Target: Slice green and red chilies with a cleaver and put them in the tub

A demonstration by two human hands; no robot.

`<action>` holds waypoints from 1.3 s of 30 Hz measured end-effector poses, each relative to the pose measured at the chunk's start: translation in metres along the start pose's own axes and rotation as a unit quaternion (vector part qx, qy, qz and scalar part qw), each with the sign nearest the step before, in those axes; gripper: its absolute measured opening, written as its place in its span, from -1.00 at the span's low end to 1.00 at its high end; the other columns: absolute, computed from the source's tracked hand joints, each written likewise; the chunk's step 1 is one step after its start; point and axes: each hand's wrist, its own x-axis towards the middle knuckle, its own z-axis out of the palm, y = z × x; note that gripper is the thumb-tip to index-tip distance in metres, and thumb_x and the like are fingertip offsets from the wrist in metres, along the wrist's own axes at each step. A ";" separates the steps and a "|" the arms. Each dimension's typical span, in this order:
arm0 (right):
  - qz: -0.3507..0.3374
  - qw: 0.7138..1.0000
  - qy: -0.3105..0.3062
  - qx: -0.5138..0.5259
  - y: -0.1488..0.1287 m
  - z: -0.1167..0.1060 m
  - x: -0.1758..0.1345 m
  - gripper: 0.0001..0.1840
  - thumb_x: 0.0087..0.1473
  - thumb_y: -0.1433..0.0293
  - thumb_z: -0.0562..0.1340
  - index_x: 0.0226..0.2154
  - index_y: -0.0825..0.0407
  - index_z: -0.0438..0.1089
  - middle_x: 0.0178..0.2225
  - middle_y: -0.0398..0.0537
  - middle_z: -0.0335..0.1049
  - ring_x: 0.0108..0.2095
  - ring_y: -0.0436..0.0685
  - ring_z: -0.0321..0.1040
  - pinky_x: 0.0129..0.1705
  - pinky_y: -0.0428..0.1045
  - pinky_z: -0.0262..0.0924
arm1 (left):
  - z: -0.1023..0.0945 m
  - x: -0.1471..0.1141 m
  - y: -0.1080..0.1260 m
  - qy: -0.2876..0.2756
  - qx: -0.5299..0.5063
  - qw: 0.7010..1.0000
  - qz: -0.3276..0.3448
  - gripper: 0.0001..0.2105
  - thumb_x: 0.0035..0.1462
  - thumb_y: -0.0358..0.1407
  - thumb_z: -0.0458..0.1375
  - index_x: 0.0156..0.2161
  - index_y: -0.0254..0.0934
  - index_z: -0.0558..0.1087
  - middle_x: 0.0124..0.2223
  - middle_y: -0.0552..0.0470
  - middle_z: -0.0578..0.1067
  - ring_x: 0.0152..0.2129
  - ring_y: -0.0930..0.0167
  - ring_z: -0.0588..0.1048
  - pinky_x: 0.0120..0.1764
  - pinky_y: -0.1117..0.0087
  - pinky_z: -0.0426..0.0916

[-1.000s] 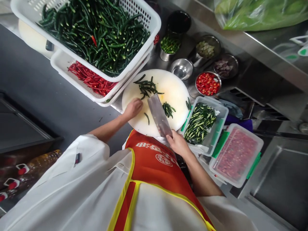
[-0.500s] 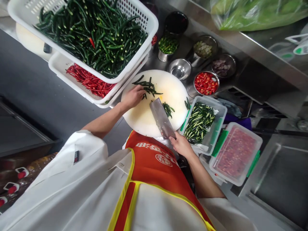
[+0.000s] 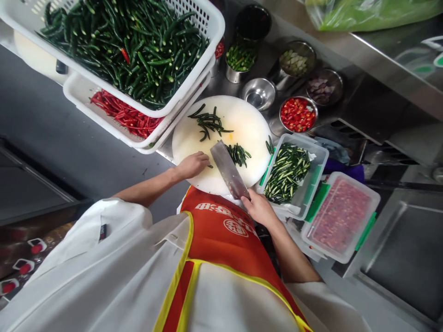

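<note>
My right hand [image 3: 258,206] is closed round the handle end of a cleaver [image 3: 228,170], whose broad blade lies over a round white cutting board [image 3: 187,133]. Close by the blade's right side is a small bunch of cut green chili pieces [image 3: 238,155]. My left hand [image 3: 194,165] is at the board's left edge with its fingers pinched together. The dark end of a green chili [image 3: 210,166] shows at those fingertips; the rest is hidden. Whole green chilies [image 3: 208,122] lie loose toward the board's far side.
A white basket [image 3: 219,34] of green chilies sits above another white basket [image 3: 71,90] with red chilies. Right of the board stand a plastic box [image 3: 313,184] of cut green chilies and a lidded box [image 3: 342,212]. Behind are a steel bowl [image 3: 259,94] and several filled containers.
My left hand has moved from the loose green chilies back toward me, to the board's near left, with a chili end at its fingertips. The cleaver has shifted slightly left.
</note>
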 end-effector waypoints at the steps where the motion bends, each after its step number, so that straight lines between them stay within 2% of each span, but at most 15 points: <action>1: -0.002 1.000 0.002 -0.011 0.000 0.000 0.000 -0.81 0.25 0.29 0.03 -0.25 0.01 0.28 -0.36 0.00 0.51 -0.31 0.16 0.45 -0.30 -0.05 0.11 | 0.004 -0.006 0.000 0.021 -0.006 1.000 -0.009 -0.73 0.32 -0.40 -0.08 -0.19 -0.31 0.49 -0.16 -0.13 0.49 -0.22 0.32 0.40 -0.11 0.29 0.36; 4: -0.007 1.000 -0.003 -0.029 -0.001 0.001 0.000 -0.80 0.27 0.30 0.02 -0.22 0.02 0.30 -0.27 0.05 0.53 -0.24 0.18 0.46 -0.25 -0.04 0.11 | 0.018 -0.029 0.007 0.068 -0.029 0.996 -0.040 -0.73 0.33 -0.37 -0.09 -0.13 -0.30 0.48 -0.13 -0.14 0.49 -0.21 0.32 0.40 -0.10 0.26 0.38; 8: -0.010 0.999 -0.012 -0.043 -0.003 0.000 0.000 -0.79 0.28 0.30 0.02 -0.20 0.03 0.30 -0.26 0.06 0.53 -0.23 0.18 0.46 -0.25 -0.04 0.09 | 0.031 -0.052 0.017 0.099 -0.062 0.990 -0.078 -0.74 0.32 -0.36 -0.05 -0.09 -0.26 0.48 -0.11 -0.13 0.50 -0.19 0.32 0.43 -0.11 0.24 0.41; 14: -0.022 0.998 -0.017 -0.063 -0.010 -0.004 -0.002 -0.79 0.29 0.30 0.01 -0.20 0.03 0.30 -0.31 0.04 0.53 -0.26 0.18 0.45 -0.27 -0.04 0.06 | 0.033 -0.047 0.014 0.124 -0.041 0.980 -0.150 -0.74 0.32 -0.35 -0.01 -0.01 -0.26 0.48 -0.07 -0.17 0.48 -0.16 0.29 0.42 -0.09 0.22 0.40; 22: -0.062 0.992 -0.051 -0.100 -0.031 -0.019 0.000 -0.80 0.30 0.33 0.03 -0.18 0.04 0.32 -0.28 0.04 0.52 -0.28 0.15 0.44 -0.28 -0.04 0.02 | 0.031 -0.035 0.007 0.116 -0.081 0.985 -0.095 -0.78 0.34 -0.30 -0.01 -0.13 -0.27 0.50 -0.10 -0.12 0.50 -0.19 0.36 0.43 -0.09 0.30 0.39; 26: -0.069 0.990 -0.069 -0.107 -0.033 -0.029 0.008 -0.82 0.28 0.34 0.06 -0.24 0.04 0.33 -0.28 0.06 0.51 -0.26 0.15 0.42 -0.27 -0.05 0.02 | 0.031 -0.037 0.004 0.126 -0.100 0.983 -0.087 -0.77 0.34 -0.29 -0.01 -0.16 -0.27 0.50 -0.12 -0.13 0.51 -0.20 0.35 0.44 -0.10 0.30 0.40; 30: -0.074 0.985 -0.091 -0.124 -0.033 -0.034 0.010 -0.82 0.28 0.35 0.05 -0.25 0.05 0.32 -0.27 0.10 0.51 -0.22 0.18 0.43 -0.26 -0.04 0.04 | 0.027 -0.038 0.002 0.113 -0.114 0.984 -0.078 -0.73 0.35 -0.28 -0.05 -0.16 -0.27 0.50 -0.12 -0.14 0.51 -0.19 0.35 0.45 -0.10 0.28 0.41; 34: -0.063 0.985 -0.093 -0.133 -0.039 -0.024 0.010 -0.83 0.29 0.35 0.04 -0.21 0.06 0.30 -0.26 0.12 0.52 -0.22 0.19 0.44 -0.26 -0.03 0.05 | 0.026 -0.039 -0.001 0.102 -0.131 0.984 -0.070 -0.72 0.35 -0.26 -0.06 -0.16 -0.26 0.50 -0.11 -0.14 0.51 -0.18 0.35 0.46 -0.09 0.28 0.42; 39: -0.043 0.991 -0.057 -0.115 -0.060 0.010 0.034 -0.79 0.30 0.35 0.01 -0.16 0.09 0.29 -0.26 0.17 0.52 -0.22 0.22 0.46 -0.24 -0.02 0.08 | 0.027 -0.041 -0.007 0.097 -0.118 0.987 -0.042 -0.74 0.34 -0.27 -0.05 -0.16 -0.27 0.50 -0.12 -0.15 0.51 -0.19 0.34 0.46 -0.09 0.28 0.42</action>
